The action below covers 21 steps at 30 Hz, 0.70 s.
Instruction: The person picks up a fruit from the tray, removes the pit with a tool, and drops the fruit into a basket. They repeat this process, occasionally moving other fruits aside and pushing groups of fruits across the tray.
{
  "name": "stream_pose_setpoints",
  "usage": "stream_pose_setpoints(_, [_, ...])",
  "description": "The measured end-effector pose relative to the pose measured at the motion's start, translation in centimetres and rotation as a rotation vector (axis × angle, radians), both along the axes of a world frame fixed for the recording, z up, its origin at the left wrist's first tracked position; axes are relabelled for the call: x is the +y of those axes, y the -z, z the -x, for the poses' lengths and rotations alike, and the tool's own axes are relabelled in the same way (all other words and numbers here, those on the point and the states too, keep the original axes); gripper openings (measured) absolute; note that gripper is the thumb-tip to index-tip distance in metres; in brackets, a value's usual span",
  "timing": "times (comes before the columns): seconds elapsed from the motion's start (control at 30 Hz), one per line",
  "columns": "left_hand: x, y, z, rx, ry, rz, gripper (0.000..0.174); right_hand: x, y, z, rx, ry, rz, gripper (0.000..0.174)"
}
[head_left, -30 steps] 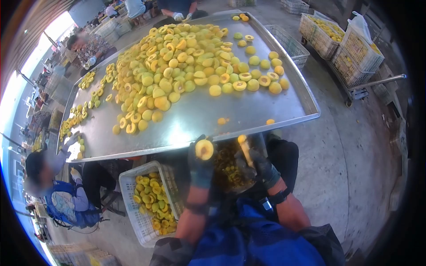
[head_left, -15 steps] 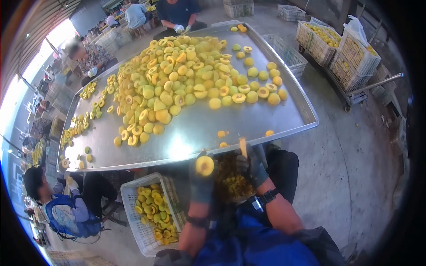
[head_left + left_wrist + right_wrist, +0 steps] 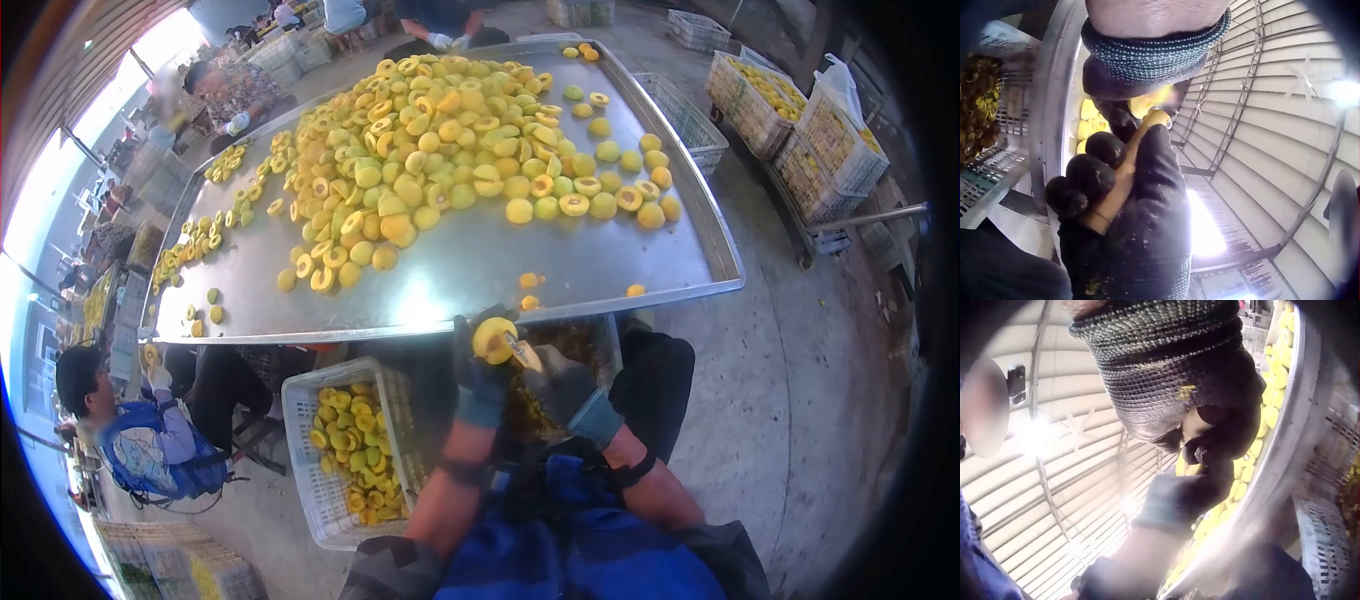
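Observation:
My gloved left hand (image 3: 478,372) holds a halved yellow peach-like fruit (image 3: 488,345) just off the table's near edge, its cut face turned toward my right hand. My gloved right hand (image 3: 568,388) grips a pitting tool by its wooden handle (image 3: 529,358), and the metal tip lies at the middle of the cut face. In the left wrist view the right-hand fingers (image 3: 1089,175) curl round this handle (image 3: 1116,190). Fingers partly hide the fruit in both wrist views. A big heap of fruit halves (image 3: 400,160) lies on the metal table (image 3: 450,285).
A white plastic crate (image 3: 300,480) of fruit halves stands at my left. Beneath my hands is a bin with brown scraps (image 3: 590,345). Small fruit bits (image 3: 529,301) lie near the table's raised rim. Other people sit around the table, and a loaded trolley (image 3: 800,215) stands at right.
My right hand has brought the tool leftward from beside the fruit half onto its cut face. Another fruit bit has appeared on the table near the rim. The left hand keeps its hold.

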<state>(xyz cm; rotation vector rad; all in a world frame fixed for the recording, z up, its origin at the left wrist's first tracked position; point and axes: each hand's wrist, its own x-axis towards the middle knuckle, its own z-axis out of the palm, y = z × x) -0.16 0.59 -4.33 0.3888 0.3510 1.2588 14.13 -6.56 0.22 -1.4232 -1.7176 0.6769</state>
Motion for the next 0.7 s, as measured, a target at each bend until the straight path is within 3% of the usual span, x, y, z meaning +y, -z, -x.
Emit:
stream_pose_setpoints(0.1, [-0.3,0.6,-0.9,0.408,-0.214,-0.170,0.060,-0.4,0.2,0.9,0.036,0.054,0.126,0.022])
stream_pose_setpoints(0.2, [0.0,0.5,-0.8,0.183,-0.105,0.088,0.060,-0.3,0.1,1.6,0.040,0.102,0.142,0.021])
stream_pose_setpoints(0.27, [-0.1,0.6,-1.2,0.358,-0.156,-0.039,0.061,-0.5,-0.4,1.8,0.006,0.128,0.209,0.021])
stream_pose_setpoints(0.37, [-0.6,-2.3,-1.6,0.431,-0.129,-0.003,0.061,-0.6,-0.3,2.0,0.004,0.104,0.277,0.032])
stream_pose_setpoints(0.5, [-1.2,-5.2,-2.1,0.535,-0.135,0.021,0.058,-0.5,-0.7,2.3,0.101,0.115,0.299,0.031])
stream_pose_setpoints(0.6, [-0.8,-2.2,-1.7,1.134,-0.382,-0.319,0.055,-0.4,0.1,2.6,0.115,0.113,0.253,0.032])
stream_pose_setpoints(0.7, [-0.9,-2.1,-1.1,1.004,-0.364,-0.267,0.043,-0.6,0.4,2.7,0.075,0.075,0.272,0.033])
